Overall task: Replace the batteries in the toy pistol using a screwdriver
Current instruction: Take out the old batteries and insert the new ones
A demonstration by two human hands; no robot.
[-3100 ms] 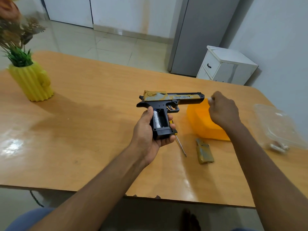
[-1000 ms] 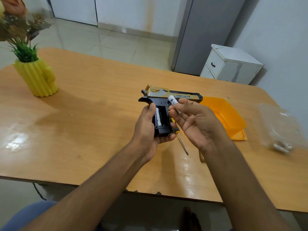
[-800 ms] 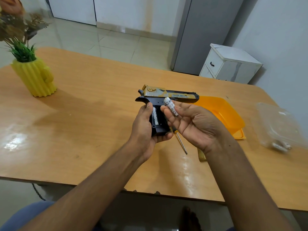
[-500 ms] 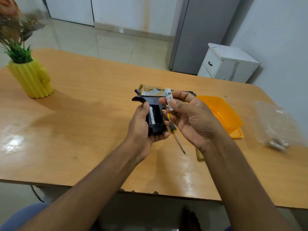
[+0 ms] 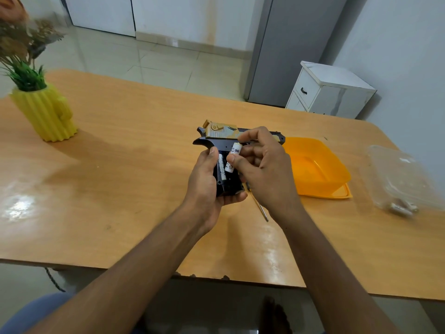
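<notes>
Toy pistol [image 5: 218,138] grip-work comes nearest: the left hand [image 5: 207,179] curls round the black grip from below, holding the pistol above the wooden table [image 5: 120,189] with the open battery bay turned up toward the camera. One white battery [image 5: 221,168] already lies in the bay's left slot. The right hand [image 5: 262,169] pinches a second battery [image 5: 233,158] between thumb and fingertips, tilted, its lower end at the empty slot. To seat it well, I judge the marked ends should be matched to the slot's contacts, the spring end pushed in first, then the body pressed flat beside its neighbour while the left hand keeps the grip steady. Just beyond the hands a screwdriver [image 5: 261,208] lies on the table, its handle hidden under the right hand. The pistol is black in the frame with a tan, camouflage-patterned slide pointing right. Farther right sit an orange tub [image 5: 320,169] and a clear plastic bag [image 5: 404,179].
</notes>
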